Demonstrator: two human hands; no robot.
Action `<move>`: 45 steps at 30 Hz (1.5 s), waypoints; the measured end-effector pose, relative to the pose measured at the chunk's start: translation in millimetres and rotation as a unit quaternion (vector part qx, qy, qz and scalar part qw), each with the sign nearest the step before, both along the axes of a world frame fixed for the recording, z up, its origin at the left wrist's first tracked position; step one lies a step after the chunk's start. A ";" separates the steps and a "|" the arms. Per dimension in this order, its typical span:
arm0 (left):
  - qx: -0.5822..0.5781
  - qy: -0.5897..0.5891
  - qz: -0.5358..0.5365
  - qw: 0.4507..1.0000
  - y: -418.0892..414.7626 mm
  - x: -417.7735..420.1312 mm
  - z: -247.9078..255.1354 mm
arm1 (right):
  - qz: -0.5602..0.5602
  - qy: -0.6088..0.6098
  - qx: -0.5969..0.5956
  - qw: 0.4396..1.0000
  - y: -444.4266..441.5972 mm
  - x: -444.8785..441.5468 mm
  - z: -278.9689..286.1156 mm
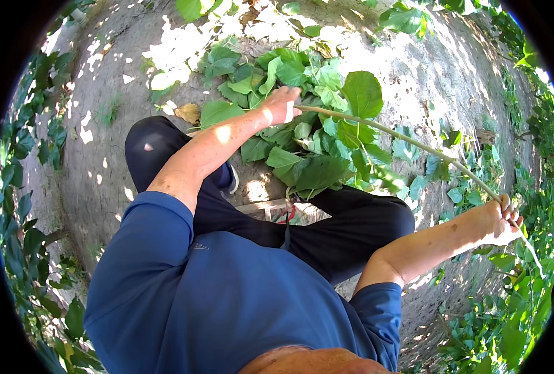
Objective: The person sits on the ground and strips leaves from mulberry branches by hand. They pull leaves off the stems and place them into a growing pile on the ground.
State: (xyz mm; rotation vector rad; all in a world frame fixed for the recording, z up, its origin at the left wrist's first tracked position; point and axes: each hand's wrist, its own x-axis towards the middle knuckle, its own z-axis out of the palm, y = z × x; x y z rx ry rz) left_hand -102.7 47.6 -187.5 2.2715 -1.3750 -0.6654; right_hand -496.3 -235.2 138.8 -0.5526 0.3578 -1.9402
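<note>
A long, thin green-brown branch (400,136) runs slantwise in front of me, bare along much of its length. My left hand (281,103) is closed around its left end, above a heap of broad toothed green leaves (316,175). At the other end, my right hand (498,222) grips the branch with curled fingers. A pale, thin tip (533,255) sticks out past that fist. One large round leaf (362,93) stands up beside the branch, near my left hand; whether it is attached cannot be made out.
My bent knees in dark trousers (375,217) flank the leaf heap. A low wooden seat frame (263,205) with a red strap (292,215) shows between my legs. Leafy plants (515,280) border the dry soil (90,154) on both sides. A dry brown leaf (188,113) lies near my left knee.
</note>
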 end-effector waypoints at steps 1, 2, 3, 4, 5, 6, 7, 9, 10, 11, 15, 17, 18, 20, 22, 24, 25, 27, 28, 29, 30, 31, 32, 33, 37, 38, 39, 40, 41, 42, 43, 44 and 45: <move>0.003 -0.015 0.010 1.000 9.6 4.8 -8.7 | -0.040 0.025 0.007 0.999 1.1 13.5 1.4; 0.099 0.040 0.016 0.994 12.8 11.3 -16.5 | -0.032 0.013 0.030 0.999 -7.2 17.0 -3.1; 0.198 0.092 0.027 0.976 21.2 18.1 -8.4 | -0.031 0.006 0.064 0.997 -11.7 27.6 -11.6; 0.159 0.032 0.015 0.987 29.7 19.9 -35.3 | -0.037 0.016 0.075 0.996 -15.4 39.6 -20.7; 0.165 0.040 0.017 0.985 33.2 20.4 -44.9 | -0.043 0.026 0.087 0.995 -19.3 50.8 -29.4; 0.170 0.049 0.013 0.984 33.5 18.9 -49.0 | -0.042 0.043 0.076 0.995 -23.2 55.9 -37.1; 0.174 0.058 0.010 0.983 33.6 17.8 -52.9 | -0.037 0.055 0.062 0.996 -30.6 57.1 -40.2; 0.162 0.062 -0.017 0.985 44.2 26.2 -72.8 | -0.031 0.077 0.062 0.995 -41.7 58.9 -31.8; 0.143 0.030 -0.041 0.988 62.1 37.9 -100.8 | -0.024 0.063 0.058 0.996 -52.1 63.9 -25.8; 0.123 0.001 -0.072 0.990 74.5 46.3 -121.4 | 0.005 0.053 0.024 0.998 -60.6 62.1 -22.0; 0.212 -0.015 0.099 0.972 102.2 61.7 -154.6 | -0.045 0.133 0.000 0.990 -16.6 110.1 -22.0; 0.217 -0.049 0.162 0.961 107.3 69.7 -163.8 | -0.027 0.235 0.041 0.971 4.8 128.7 -42.3; 0.243 -0.025 0.168 0.955 106.0 73.4 -164.0 | -0.009 0.273 0.034 0.961 15.2 141.2 -52.8; 0.293 0.021 0.180 0.939 95.9 83.4 -157.9 | 0.009 0.315 0.040 0.948 42.1 170.6 -63.5; 0.315 0.033 0.159 0.935 100.1 92.1 -167.1 | 0.060 0.304 0.037 0.950 51.8 191.8 -65.0; 0.319 0.039 0.155 0.934 115.3 95.5 -186.7 | 0.112 0.293 0.042 0.949 54.9 206.4 -61.8; 0.311 0.042 0.154 0.937 119.5 92.7 -195.9 | 0.134 0.288 0.043 0.947 55.3 210.2 -59.0; 0.285 0.061 0.204 0.934 109.9 78.4 -191.9 | 0.159 0.259 0.045 0.952 41.6 199.4 -67.2; 0.286 0.078 0.194 0.935 104.7 75.8 -188.7 | 0.154 0.263 0.043 0.952 39.5 195.0 -68.0; 0.286 0.095 0.185 0.935 99.5 75.9 -185.0 | 0.150 0.266 0.042 0.951 38.1 191.5 -66.8; 0.287 0.111 0.175 0.935 93.5 76.7 -179.6 | 0.128 0.256 0.048 0.957 38.9 188.5 -64.0; 0.282 0.122 0.156 0.939 87.2 74.4 -170.2 | 0.100 0.265 0.046 0.958 37.4 182.6 -63.5; 0.278 0.134 0.138 0.941 77.8 69.8 -161.4 | 0.090 0.271 0.035 0.958 32.1 173.8 -61.5; 0.275 0.143 0.123 0.943 75.6 66.2 -152.4 | 0.084 0.273 0.025 0.958 26.4 166.2 -60.8; 0.265 0.069 0.129 0.953 69.9 33.6 -128.8 | 0.031 0.260 0.036 0.964 26.0 152.5 -47.4; 0.255 0.058 0.120 0.958 72.6 27.7 -127.6 | 0.040 0.251 0.032 0.967 21.4 148.1 -48.5; 0.246 0.048 0.111 0.962 75.1 23.8 -132.8 | 0.049 0.243 0.028 0.968 19.4 148.2 -49.3; 0.233 0.046 0.119 0.964 78.5 19.1 -138.1 | 0.041 0.241 0.032 0.969 23.1 154.6 -45.9; 0.218 0.045 0.123 0.967 77.4 17.0 -139.6 | 0.055 0.240 0.028 0.969 16.1 147.3 -47.1; 0.198 0.052 0.136 0.969 74.0 16.7 -134.9 | 0.051 0.227 0.020 0.972 16.9 146.0 -44.5; 0.176 0.059 0.147 0.972 69.2 16.0 -127.1 | 0.043 0.216 0.012 0.975 18.2 143.5 -40.1; 0.154 0.066 0.157 0.973 64.9 15.5 -119.2 | 0.043 0.215 -0.002 0.976 15.6 139.8 -40.8; 0.137 0.065 0.158 0.976 60.3 16.8 -109.2 | 0.052 0.210 0.002 0.976 17.6 138.9 -40.8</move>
